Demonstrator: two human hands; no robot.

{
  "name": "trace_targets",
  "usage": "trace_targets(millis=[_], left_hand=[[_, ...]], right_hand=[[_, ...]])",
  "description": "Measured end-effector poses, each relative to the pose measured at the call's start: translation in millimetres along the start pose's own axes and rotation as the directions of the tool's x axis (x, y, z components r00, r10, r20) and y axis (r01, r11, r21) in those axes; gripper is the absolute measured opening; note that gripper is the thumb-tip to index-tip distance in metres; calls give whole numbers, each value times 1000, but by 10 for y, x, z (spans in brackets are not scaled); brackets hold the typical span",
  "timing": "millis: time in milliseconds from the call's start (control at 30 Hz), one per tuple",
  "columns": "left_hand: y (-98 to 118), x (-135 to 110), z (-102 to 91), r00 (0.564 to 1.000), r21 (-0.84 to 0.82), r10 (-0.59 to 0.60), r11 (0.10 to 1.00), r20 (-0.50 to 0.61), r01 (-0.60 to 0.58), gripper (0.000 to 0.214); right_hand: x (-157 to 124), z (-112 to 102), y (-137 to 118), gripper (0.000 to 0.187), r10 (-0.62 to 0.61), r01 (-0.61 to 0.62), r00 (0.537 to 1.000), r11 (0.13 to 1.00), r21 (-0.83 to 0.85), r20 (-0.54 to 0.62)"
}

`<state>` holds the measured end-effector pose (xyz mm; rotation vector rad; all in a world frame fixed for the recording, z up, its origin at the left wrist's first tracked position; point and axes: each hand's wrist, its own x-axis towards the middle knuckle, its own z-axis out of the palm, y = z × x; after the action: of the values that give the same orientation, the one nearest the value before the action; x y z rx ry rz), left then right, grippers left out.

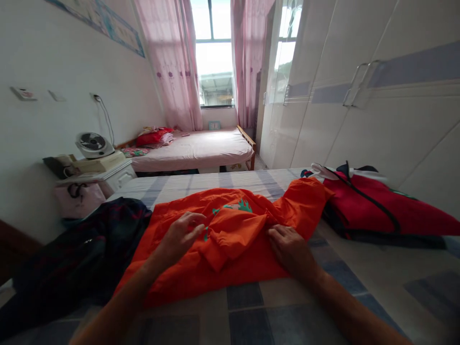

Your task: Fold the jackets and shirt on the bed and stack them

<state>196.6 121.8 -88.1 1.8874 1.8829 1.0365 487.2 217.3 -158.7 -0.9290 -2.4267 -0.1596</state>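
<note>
An orange jacket point(168, 273) with a green print lies spread on the checked bed. One sleeve point(237, 232) is folded across its middle, while another orange part point(304, 203) sticks out to the right, bunched up. My left hand point(183, 235) hovers over the left half of the jacket, thumb and fingers apart and curved, with nothing in them. On the right side, my right hand point(287, 244) has its fingers curled together on the orange cloth beside the folded sleeve, gripping it. The fingertips are partly hidden in the fabric.
Dark clothing point(89, 244) lies to the left, touching the jacket. A red and black pile of clothes point(377, 203) is on the right. Beyond are a second bed point(204, 148), a bedside cabinet point(120, 177) with a fan point(94, 144), and a white wardrobe point(323, 124).
</note>
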Motion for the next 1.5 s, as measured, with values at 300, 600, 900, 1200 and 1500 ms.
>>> trace_targets(millis=[300, 600, 900, 1200, 1500], left_hand=[[213, -363, 435, 935, 523, 309, 776, 172, -352, 35], [29, -614, 16, 827, 399, 507, 829, -242, -392, 19], [-273, -1102, 1, 874, 405, 481, 814, -71, -415, 16], [73, -741, -55, 917, 459, 399, 811, 19, -362, 30], [-557, -698, 137, 952, 390, 167, 883, 258, -261, 42]], right_hand=[[0, 49, 103, 50, 271, -269, 956, 963, 27, -116], [-6, 2, 137, 14, 159, -144, 985, 969, 202, -61], [-118, -171, 5, 16, -142, 124, 988, 968, 218, 67], [214, -565, -392, 44, -147, 117, 978, 974, 192, 148], [-31, 112, -445, 56, -119, 68, 894, 989, 132, 431]])
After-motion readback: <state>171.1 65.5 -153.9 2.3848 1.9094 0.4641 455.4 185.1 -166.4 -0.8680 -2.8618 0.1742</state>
